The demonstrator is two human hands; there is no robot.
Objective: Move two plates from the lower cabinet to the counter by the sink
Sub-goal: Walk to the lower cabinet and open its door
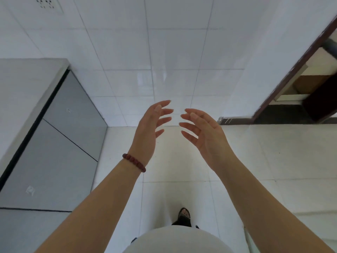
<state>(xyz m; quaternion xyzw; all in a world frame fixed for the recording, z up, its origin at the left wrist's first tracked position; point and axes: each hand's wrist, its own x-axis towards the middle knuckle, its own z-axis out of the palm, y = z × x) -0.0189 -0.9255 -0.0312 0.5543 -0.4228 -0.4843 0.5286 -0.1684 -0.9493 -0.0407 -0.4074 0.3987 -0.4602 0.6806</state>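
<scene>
My left hand (152, 125) and my right hand (202, 132) are raised in front of me over the floor, palms facing each other, fingers spread, nothing in either. A red bead bracelet (134, 162) sits on my left wrist. At the left stands the grey lower cabinet (60, 143) with its doors closed, under a pale counter (23, 92). No plate and no sink is in view.
A white tiled wall (164, 52) rises ahead, with a socket (45, 4) at the top left. A dark-framed doorway (299, 84) opens at the right. Pale floor tiles (173, 170) lie below, with my sandalled foot (184, 215) on them.
</scene>
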